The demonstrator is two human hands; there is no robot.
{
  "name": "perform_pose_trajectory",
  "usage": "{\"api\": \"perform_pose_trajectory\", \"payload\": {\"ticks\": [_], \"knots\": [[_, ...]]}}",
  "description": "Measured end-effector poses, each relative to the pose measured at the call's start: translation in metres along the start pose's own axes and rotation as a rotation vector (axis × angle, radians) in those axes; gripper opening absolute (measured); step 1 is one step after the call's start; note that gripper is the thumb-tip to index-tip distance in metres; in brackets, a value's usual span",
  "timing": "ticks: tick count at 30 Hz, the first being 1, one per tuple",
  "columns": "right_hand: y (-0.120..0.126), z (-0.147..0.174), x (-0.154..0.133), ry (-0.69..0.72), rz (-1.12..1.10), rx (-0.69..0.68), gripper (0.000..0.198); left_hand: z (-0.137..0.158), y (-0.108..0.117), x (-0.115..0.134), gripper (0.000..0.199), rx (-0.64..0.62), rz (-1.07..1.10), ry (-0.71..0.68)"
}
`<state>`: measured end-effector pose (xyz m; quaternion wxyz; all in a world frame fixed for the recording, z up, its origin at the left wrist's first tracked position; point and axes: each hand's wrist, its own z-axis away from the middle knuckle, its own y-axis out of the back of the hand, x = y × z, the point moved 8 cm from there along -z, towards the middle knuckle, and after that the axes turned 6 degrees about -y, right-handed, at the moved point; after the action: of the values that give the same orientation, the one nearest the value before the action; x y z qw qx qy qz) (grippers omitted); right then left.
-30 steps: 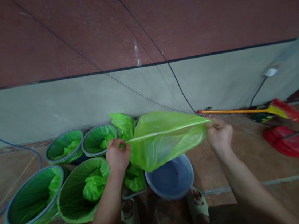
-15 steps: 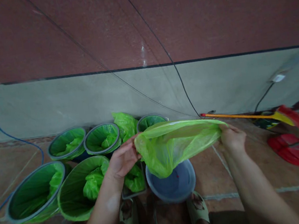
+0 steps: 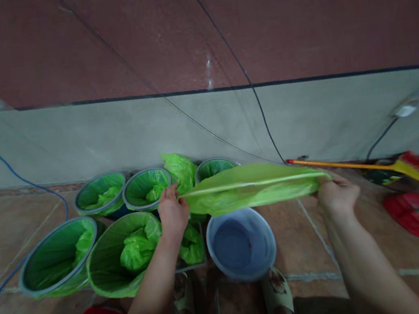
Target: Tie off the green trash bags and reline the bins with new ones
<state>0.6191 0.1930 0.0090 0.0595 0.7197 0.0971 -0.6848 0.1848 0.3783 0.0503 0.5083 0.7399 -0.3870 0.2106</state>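
Above a blue-grey bucket (image 3: 262,245) on the tiled floor (image 3: 299,248), a translucent green bag (image 3: 252,190) is stretched lengthwise between 2 bare hands, its top edge pulled nearly straight. The left hand (image 3: 173,210) has its fingers drawn together at the bag's left corner; blur there makes the exact grip hard to tell, but it seems to be a pinch. The right hand (image 3: 338,194) is closed on the opposite corner, the fingers curled in. The bag hangs shallow, its lower side just over the bucket's far rim, and the bucket stands upright between the wearer's feet and the wall (image 3: 114,133).

To the left are 2 large bins (image 3: 49,260) lined in green, with crumpled green plastic inside. Behind them, 3 smaller lined bins (image 3: 90,185) run along the wall, a bunched green bag (image 3: 179,172) between the middle and right ones. On the right, an orange pole (image 3: 341,164) lies near a red dustpan (image 3: 410,213). A blue cable (image 3: 10,165) trails at far left.
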Motion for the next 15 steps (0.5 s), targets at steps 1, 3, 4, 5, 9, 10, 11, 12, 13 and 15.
{"api": "perform_pose_trajectory", "payload": {"ticks": [1,3,4,5,9,10,11,12,13,15], "knots": [[0.001,0.003,-0.005,0.021,0.037,0.013,0.030,-0.002,0.009,-0.001,0.043,0.082,-0.072,-0.023],[-0.001,0.010,-0.012,0.052,0.107,0.006,0.033,-0.003,0.021,-0.009,0.040,0.191,-0.092,0.014],[-0.003,0.012,-0.013,0.052,0.129,-0.014,0.034,-0.002,0.022,-0.016,0.039,0.211,-0.041,0.080],[-0.004,0.014,-0.013,0.043,0.140,-0.027,0.035,-0.001,0.019,-0.025,0.037,0.209,0.047,0.175],[-0.006,0.011,-0.007,0.004,0.181,-0.062,0.040,0.004,-0.008,-0.047,0.035,0.141,0.468,0.480],[-0.006,0.009,-0.006,0.008,0.204,-0.068,0.041,0.003,-0.010,-0.046,0.034,0.146,0.521,0.488],[-0.006,0.008,-0.005,0.011,0.225,-0.074,0.041,0.001,-0.009,-0.044,0.034,0.158,0.550,0.476],[-0.006,0.007,-0.004,0.001,0.237,-0.079,0.040,-0.001,-0.007,-0.042,0.035,0.169,0.565,0.461],[-0.005,0.007,-0.001,-0.024,0.230,-0.084,0.038,-0.001,-0.004,-0.042,0.035,0.180,0.576,0.457],[-0.007,0.011,0.006,-0.107,0.152,-0.098,0.032,0.001,0.002,-0.044,0.033,0.205,0.600,0.475]]}}
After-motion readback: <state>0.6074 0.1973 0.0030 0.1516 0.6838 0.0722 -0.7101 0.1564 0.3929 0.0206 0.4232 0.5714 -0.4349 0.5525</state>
